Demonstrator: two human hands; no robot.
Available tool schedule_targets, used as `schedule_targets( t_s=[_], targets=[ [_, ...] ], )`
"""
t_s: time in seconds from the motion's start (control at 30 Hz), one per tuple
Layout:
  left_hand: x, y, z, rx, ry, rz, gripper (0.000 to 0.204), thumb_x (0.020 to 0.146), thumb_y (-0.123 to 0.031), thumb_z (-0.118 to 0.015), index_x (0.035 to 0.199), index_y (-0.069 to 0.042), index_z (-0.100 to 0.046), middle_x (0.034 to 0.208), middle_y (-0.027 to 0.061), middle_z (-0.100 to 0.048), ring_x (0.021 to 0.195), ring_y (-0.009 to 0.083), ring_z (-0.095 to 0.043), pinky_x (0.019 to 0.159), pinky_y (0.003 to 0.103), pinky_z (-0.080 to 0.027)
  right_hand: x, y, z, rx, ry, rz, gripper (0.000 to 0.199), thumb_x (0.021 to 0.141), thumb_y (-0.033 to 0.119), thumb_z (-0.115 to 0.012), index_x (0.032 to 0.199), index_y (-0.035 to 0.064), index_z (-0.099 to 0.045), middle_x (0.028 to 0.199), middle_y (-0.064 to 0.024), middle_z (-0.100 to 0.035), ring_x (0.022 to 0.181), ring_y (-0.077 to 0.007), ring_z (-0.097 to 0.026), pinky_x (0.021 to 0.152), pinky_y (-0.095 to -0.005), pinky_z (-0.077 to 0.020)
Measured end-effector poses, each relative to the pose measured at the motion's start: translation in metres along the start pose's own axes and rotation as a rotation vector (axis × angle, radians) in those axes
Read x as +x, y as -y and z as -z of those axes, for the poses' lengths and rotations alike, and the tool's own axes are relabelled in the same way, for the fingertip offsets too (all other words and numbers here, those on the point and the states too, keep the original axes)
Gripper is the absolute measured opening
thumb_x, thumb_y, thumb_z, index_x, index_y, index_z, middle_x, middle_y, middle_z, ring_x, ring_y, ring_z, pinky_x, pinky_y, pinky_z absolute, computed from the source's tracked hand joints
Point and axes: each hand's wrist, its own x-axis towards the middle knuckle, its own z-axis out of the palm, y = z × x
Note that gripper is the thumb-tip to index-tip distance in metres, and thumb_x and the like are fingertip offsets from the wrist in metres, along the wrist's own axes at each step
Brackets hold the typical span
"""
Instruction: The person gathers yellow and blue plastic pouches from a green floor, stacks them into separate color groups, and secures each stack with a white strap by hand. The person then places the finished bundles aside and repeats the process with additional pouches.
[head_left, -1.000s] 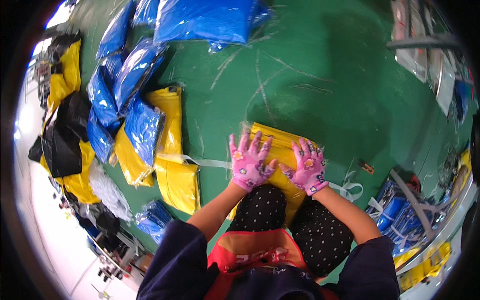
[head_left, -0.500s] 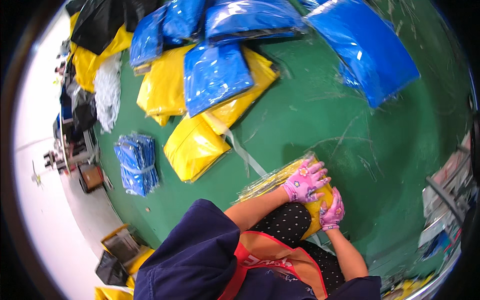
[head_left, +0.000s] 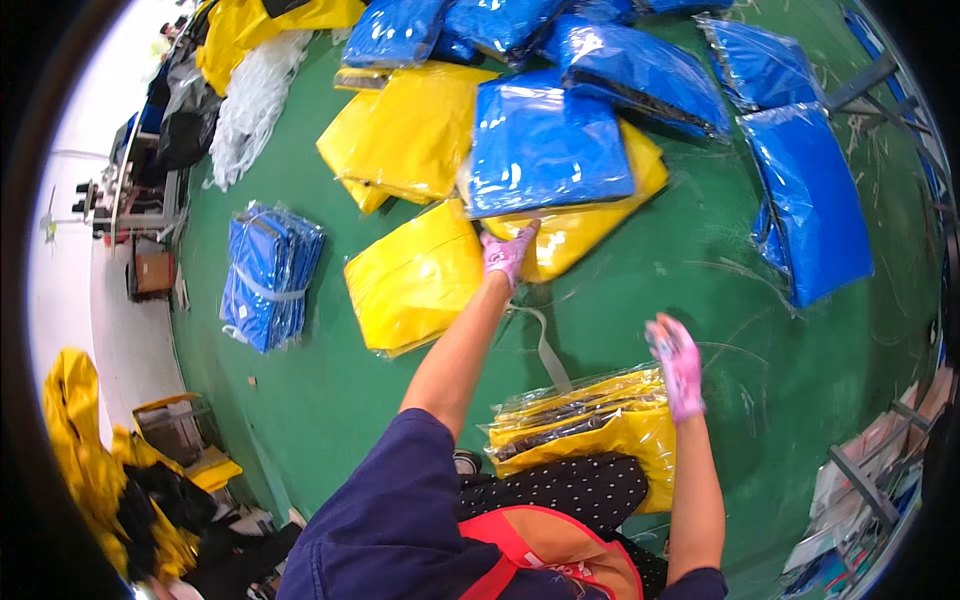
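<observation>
My left hand [head_left: 508, 255], in a pink patterned glove, reaches forward with fingers spread against the near edge of a yellow plastic-wrapped packet [head_left: 570, 240]. A blue wrapped packet [head_left: 550, 145] lies on top of that one. Left of this hand is another yellow packet [head_left: 415, 280]. My right hand [head_left: 678, 365], gloved alike, hovers above the right end of a stack of yellow wrapped packets [head_left: 600, 440] beside my knee. Its fingers are blurred, so their grip is unclear. A pale strap [head_left: 548, 350] runs over the floor between my left hand and the stack.
A strapped bundle of blue packets [head_left: 265, 280] sits at left on the green floor [head_left: 330, 400]. More blue packets [head_left: 810, 200] lie at far right and along the back. Crumpled clear plastic [head_left: 255, 100] is at far left. A metal frame [head_left: 870, 480] stands at right.
Both hands have come off the yellow stack. My left hand has moved forward to the yellow packets; my right has lifted above the stack. The view has shifted.
</observation>
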Motion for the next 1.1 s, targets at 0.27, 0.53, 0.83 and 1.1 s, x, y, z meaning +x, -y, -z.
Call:
schedule_targets(
  t_s=[0.27,0.53,0.83,1.1],
  targets=[
    [-0.124,-0.015,-0.051,-0.313,0.518,0.397,0.026,0.083,-0.029,-0.066,0.085,-0.004,-0.06,0.074,0.0012,-0.061,0.065,0.0124,-0.056,0.059,0.028,-0.045,0.122,0.01,-0.02,0.178,-0.021,-0.082,0.051,0.079,0.032,-0.07,0.113,-0.0003,-0.052,0.103,-0.0108,-0.061,0.091,-0.0221,-0.061,0.078,-0.0377,-0.0506],
    [0.07,-0.027,0.212,0.774,0.004,-1.066,0.048,0.073,-0.021,-0.068,0.116,-0.005,-0.055,0.114,0.0155,-0.059,0.104,0.03,-0.056,0.088,0.035,-0.045,-0.005,0.036,0.007,0.022,-0.283,0.22,0.022,0.085,0.012,-0.062,0.103,-0.0011,-0.059,0.093,-0.0063,-0.065,0.076,-0.0148,-0.061,0.068,-0.0282,-0.05],
    [0.103,0.089,0.263,0.3,0.752,0.155,0.07,0.073,-0.032,-0.076,0.126,0.0,-0.044,0.113,0.0089,-0.06,0.102,0.0175,-0.057,0.092,0.031,-0.044,-0.031,0.005,0.067,-0.155,-0.579,0.279,0.027,0.088,0.019,-0.061,0.108,0.001,-0.055,0.097,-0.0053,-0.062,0.079,-0.0125,-0.057,0.069,-0.0275,-0.0482],
    [-0.081,-0.019,0.264,0.254,0.624,-0.037,0.038,0.077,-0.007,-0.068,0.112,0.0,-0.055,0.103,0.0083,-0.064,0.093,0.0159,-0.06,0.081,0.029,-0.049,-0.101,0.032,0.04,0.144,-0.481,0.332,0.022,0.09,0.014,-0.058,0.108,0.0022,-0.057,0.098,-0.0005,-0.061,0.084,-0.0072,-0.053,0.073,-0.0233,-0.0451]
  ],
)
